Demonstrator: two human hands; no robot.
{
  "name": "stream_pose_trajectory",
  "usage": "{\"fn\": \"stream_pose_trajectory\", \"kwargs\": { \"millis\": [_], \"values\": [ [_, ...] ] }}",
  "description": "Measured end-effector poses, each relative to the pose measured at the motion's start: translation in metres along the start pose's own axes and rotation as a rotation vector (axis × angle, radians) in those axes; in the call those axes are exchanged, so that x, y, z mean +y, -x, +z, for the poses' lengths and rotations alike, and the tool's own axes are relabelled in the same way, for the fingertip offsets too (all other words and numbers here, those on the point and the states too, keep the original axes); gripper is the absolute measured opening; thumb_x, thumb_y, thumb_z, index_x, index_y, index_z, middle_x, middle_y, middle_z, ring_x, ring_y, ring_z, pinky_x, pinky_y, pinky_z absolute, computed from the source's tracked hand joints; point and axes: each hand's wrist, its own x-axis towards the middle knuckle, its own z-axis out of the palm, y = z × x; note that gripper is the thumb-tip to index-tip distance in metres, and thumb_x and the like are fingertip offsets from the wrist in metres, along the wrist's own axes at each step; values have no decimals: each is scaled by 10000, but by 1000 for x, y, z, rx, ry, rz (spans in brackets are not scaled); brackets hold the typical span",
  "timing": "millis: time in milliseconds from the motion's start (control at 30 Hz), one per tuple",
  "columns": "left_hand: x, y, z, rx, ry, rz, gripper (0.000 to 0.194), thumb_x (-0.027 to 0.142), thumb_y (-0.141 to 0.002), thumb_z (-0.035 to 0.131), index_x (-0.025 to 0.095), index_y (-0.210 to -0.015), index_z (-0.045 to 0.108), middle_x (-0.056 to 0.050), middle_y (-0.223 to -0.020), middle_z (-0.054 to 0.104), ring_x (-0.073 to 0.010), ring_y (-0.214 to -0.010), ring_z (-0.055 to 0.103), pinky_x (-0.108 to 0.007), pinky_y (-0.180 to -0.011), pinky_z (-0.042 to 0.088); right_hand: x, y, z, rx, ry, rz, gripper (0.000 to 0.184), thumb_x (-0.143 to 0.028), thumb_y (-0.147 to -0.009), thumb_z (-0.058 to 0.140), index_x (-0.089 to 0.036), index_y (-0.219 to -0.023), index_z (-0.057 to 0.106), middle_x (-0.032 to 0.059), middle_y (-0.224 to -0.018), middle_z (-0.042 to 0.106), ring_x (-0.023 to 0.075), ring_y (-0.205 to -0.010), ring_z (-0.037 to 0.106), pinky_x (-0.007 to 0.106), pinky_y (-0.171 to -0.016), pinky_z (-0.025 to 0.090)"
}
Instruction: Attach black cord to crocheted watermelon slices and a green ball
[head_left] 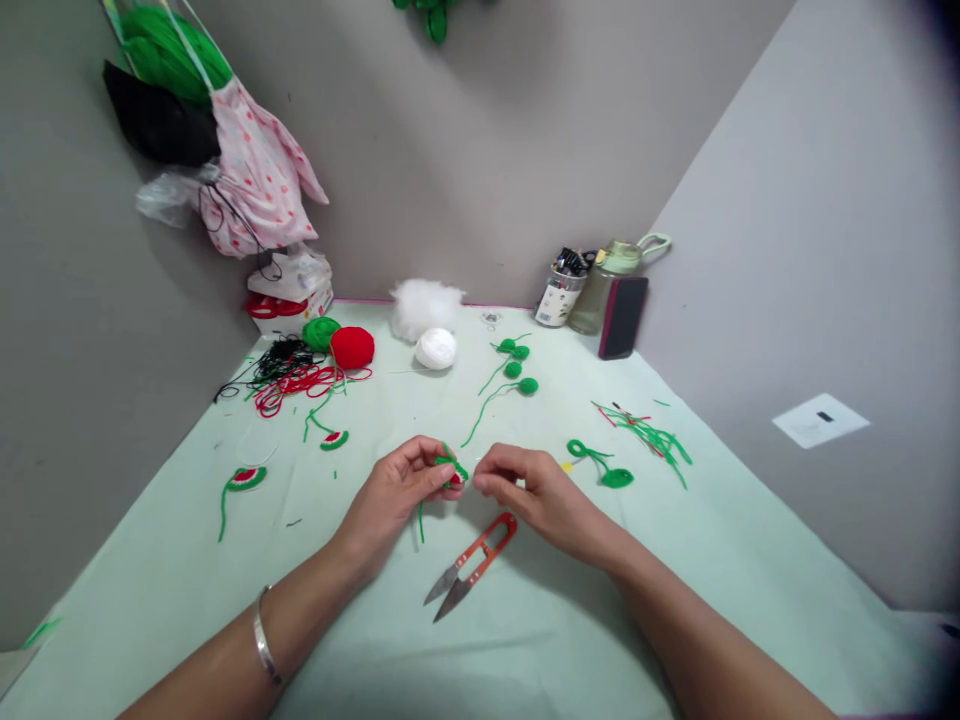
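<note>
- Fingers of the left hand (pixel 390 490) clamp a red-and-green crocheted piece (pixel 457 479) above the middle of the surface (pixel 360 640)
- Fingertips of the right hand (pixel 529 485) meet just beside it; whether they pinch anything cannot be told
- Orange-handled snips (pixel 481 570) lie on the hands' near side, blades apart
- Two similar pieces (pixel 245 479) rest to the left
- At the back, a dark-screened phone (pixel 624 318) partly blocks a bottle (pixel 591 308); a pen jar (pixel 559 302) bears a white label, its writing too small to read
</note>
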Motion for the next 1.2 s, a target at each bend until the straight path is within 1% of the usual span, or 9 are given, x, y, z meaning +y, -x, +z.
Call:
{"fn": "stream_pose_trajectory", "kwargs": {
  "millis": [67, 167, 267, 367, 567, 667, 800, 967, 1200],
  "values": [
    [2, 0, -2, 27, -2, -10, 206, 277, -785, 732, 180, -922, 612, 9, -848, 623, -116, -747, 627, -267, -783, 515, -2, 5, -4, -168, 129, -75, 92, -259, -868, 651, -176, -838, 624, -8, -810, 575, 102, -696, 503, 209, -642, 396],
    [7, 0, -4, 63, 28, -8, 251, 262, -769, 748, 182, -958, 603, 18, -814, 627, -98, -706, 610, -232, -734, 503, -5, 12, -5, -337, 340, -203, 198, -226, -807, 731, -186, -964, 617, 22, -960, 583, 137, -841, 539, 227, -721, 417],
    [11, 0, -5, 73, 64, 3, 255, 242, -758, 759, 179, -956, 610, 19, -821, 628, -88, -712, 592, -212, -732, 494, -7, 15, 1, -398, 470, -268, 152, -138, -819, 694, -177, -937, 607, 29, -925, 585, 164, -904, 533, 246, -745, 412],
    [13, -1, -6, 49, 90, 6, 210, 243, -778, 743, 175, -946, 635, 3, -860, 636, -99, -774, 592, -220, -780, 495, -6, 14, 2, -424, 407, -279, 61, -167, -852, 659, -179, -898, 621, 35, -900, 583, 172, -918, 532, 249, -750, 416],
    [11, 0, -7, -53, 140, -23, 144, 277, -820, 703, 179, -921, 673, -1, -855, 598, -109, -797, 561, -258, -835, 503, -2, 13, -19, -301, -74, -79, 81, -235, -946, 506, -184, -891, 539, 25, -874, 598, 123, -736, 524, 246, -695, 431],
    [10, 2, -5, -88, 137, -41, 165, 276, -815, 706, 191, -949, 661, -3, -889, 608, -121, -819, 574, -298, -871, 505, -4, 11, -21, -147, -242, -17, 156, -328, -977, 470, -181, -969, 519, 19, -846, 586, 110, -682, 484, 234, -645, 409],
    [12, 5, 0, -92, 118, -80, 254, 273, -798, 724, 194, -1020, 629, -1, -835, 605, -128, -788, 587, -295, -821, 514, -6, 9, -15, 40, -63, -4, 331, -443, -971, 470, -207, -1182, 565, -1, -769, 576, 122, -659, 470, 234, -604, 367],
    [16, 6, 1, -98, 134, -90, 268, 256, -794, 728, 186, -1023, 606, 0, -837, 605, -120, -764, 592, -257, -777, 499, -5, 8, -14, 36, 41, -68, 383, -428, -1004, 387, -207, -1133, 672, 53, -994, 680, 153, -825, 586, 254, -735, 427],
    [16, 6, 0, -98, 116, -96, 255, 255, -792, 731, 176, -994, 596, -24, -904, 644, -120, -775, 601, -248, -783, 472, -5, 6, -15, -12, 36, -107, 303, -376, -979, 475, -212, -1123, 685, 46, -948, 662, 140, -802, 573, 229, -671, 406]
  ]
}}
